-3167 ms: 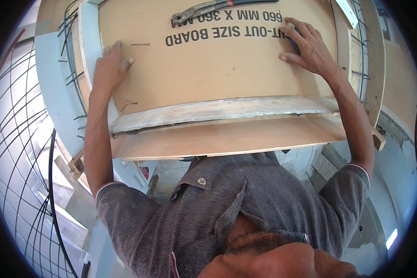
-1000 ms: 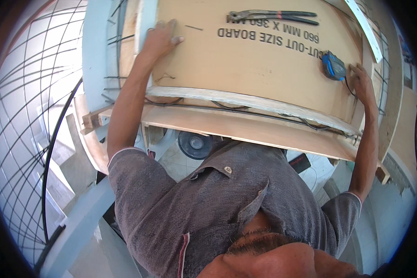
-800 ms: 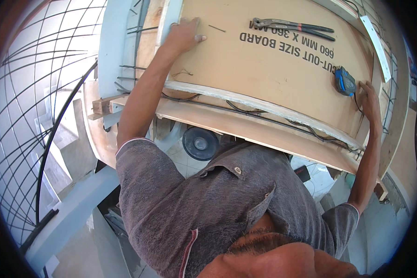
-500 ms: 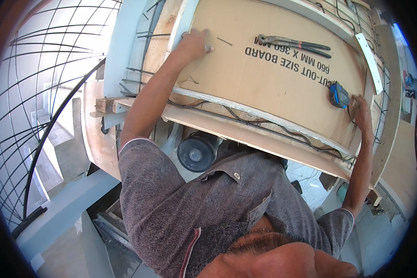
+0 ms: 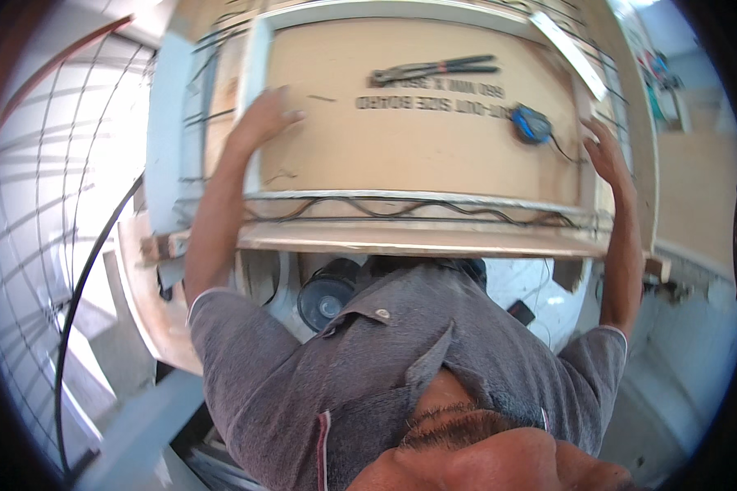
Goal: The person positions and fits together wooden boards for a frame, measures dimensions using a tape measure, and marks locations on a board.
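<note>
A brown board (image 5: pixel 434 155) with dark printing lies inside a pale raised frame (image 5: pixel 252 164). My left hand (image 5: pixel 264 121) is at the frame's left side, thumb spread toward the board and fingers apart. At the right side, my right hand (image 5: pixel 608 155) reaches over the frame's edge with its fingers loosely extended; I see nothing held in it. Close to that hand sits a blue and black tape measure (image 5: pixel 532 124), a thin dark cord trailing from it. End-cutting pliers (image 5: pixel 434 70) with dark handles rest on the far part of the board. Motion blurs the picture somewhat.
Thin dark rods (image 5: pixel 368 210) run between the frame and a wooden plank (image 5: pixel 434 239) in front of me. A white strip (image 5: pixel 569 56) lies at the far right corner. Below the plank is a round dark object (image 5: pixel 323 303). A wire mesh (image 5: pixel 49 164) stands at left.
The view has turned and shifted, so the frame now looks level and further left. Both hands stay near the frame's two sides; the pliers and tape measure keep their places on the board.
</note>
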`<state>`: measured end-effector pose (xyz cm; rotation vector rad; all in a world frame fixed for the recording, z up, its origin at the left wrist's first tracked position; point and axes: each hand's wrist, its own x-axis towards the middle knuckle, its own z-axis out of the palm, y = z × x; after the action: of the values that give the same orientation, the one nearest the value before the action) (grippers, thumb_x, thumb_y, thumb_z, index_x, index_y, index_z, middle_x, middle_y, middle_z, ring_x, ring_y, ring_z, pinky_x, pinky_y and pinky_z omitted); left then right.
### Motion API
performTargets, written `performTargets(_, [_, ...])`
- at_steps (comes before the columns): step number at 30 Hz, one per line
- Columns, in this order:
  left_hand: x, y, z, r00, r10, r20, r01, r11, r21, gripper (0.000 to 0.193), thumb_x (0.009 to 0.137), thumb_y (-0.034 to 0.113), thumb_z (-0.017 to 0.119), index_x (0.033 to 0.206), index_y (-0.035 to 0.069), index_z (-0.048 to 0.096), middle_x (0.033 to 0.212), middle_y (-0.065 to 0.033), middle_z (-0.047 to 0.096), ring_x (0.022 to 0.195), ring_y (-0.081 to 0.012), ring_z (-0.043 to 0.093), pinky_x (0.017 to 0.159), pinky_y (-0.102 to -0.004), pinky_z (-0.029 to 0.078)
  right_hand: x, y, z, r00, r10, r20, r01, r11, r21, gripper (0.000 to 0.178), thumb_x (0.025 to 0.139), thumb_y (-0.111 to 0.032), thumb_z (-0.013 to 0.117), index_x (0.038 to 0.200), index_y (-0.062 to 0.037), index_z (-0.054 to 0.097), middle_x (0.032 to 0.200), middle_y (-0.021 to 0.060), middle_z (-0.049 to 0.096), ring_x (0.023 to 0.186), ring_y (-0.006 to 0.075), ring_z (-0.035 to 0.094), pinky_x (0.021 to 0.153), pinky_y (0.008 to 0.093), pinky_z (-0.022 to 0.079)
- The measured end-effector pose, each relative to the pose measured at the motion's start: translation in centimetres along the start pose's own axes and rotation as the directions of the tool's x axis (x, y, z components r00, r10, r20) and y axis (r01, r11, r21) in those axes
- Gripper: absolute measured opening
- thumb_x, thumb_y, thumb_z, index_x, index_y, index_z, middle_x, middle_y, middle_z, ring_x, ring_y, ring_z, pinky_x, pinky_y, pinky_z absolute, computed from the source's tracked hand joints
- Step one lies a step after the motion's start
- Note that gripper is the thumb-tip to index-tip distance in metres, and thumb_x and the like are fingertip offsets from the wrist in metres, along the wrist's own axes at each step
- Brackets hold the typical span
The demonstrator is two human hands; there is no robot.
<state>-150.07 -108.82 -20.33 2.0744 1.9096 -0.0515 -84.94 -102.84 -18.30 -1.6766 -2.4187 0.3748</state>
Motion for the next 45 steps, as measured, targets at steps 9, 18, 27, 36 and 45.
performTargets(9, [-9.1,1.7,-6.9,0.885,-0.361,-0.296,0.216,0.879,-0.425,0.059,0.087,0.032,0.06,0.133,0.001,0.043,0.123,-0.0227,0.054,0.113,-0.0317,0.055,0.092,-0.0368,0.044,-9.6,-1.8,-4.1,0.904,0.425,0.042,-0.427,0.897,0.115,0.046,0.088,-0.026,0.056,0.127,-0.0015,0.05,0.111,0.0219,0.062,0.098,0.0349,0.061,0.085,0.0405,0.047])
performTargets(18, [-13.5,0.7,-3.7,0.839,-0.54,0.065,0.535,0.797,-0.282,0.057,0.088,0.042,0.055,0.124,-0.002,0.05,0.099,-0.0226,0.063,0.092,-0.0283,0.059,0.081,-0.0363,0.045,-11.3,-3.4,-3.0,0.86,0.487,0.152,-0.5,0.863,0.069,0.045,0.09,-0.025,0.056,0.122,0.0058,0.051,0.094,0.0224,0.066,0.087,0.0271,0.065,0.077,0.0347,0.047])
performTargets(27, [-13.9,0.7,-1.4,0.846,-0.533,0.009,0.511,0.807,-0.295,0.046,0.09,0.036,0.055,0.109,-0.005,0.054,0.093,-0.0189,0.061,0.085,-0.025,0.054,0.08,-0.0354,0.042,-12.6,-1.5,-4.1,0.897,0.293,0.331,-0.4,0.858,0.323,0.049,0.084,-0.015,0.054,0.131,-0.0015,0.047,0.112,0.0231,0.06,0.099,0.0271,0.058,0.09,0.0329,0.044])
performTargets(36, [-14.1,-0.8,0.2,0.81,-0.583,-0.065,0.514,0.759,-0.399,0.051,0.09,0.033,0.056,0.116,-0.01,0.051,0.103,-0.0225,0.058,0.102,-0.029,0.053,0.094,-0.0363,0.038,-11.8,-2.9,-3.3,0.856,0.406,0.32,-0.443,0.895,0.049,0.061,0.075,-0.001,0.064,0.132,-0.0076,0.044,0.107,0.0249,0.06,0.099,0.0406,0.057,0.082,0.0434,0.045])
performTargets(45, [-13.9,-0.7,0.3,0.828,-0.554,-0.088,0.471,0.772,-0.427,0.042,0.09,0.027,0.055,0.11,-0.01,0.052,0.097,-0.0178,0.057,0.095,-0.0249,0.052,0.09,-0.0345,0.039,-12.4,-2.6,-2.5,0.914,0.327,0.239,-0.332,0.943,-0.018,0.063,0.075,0.005,0.06,0.134,-0.004,0.041,0.094,0.0255,0.061,0.089,0.0418,0.058,0.074,0.0458,0.044])
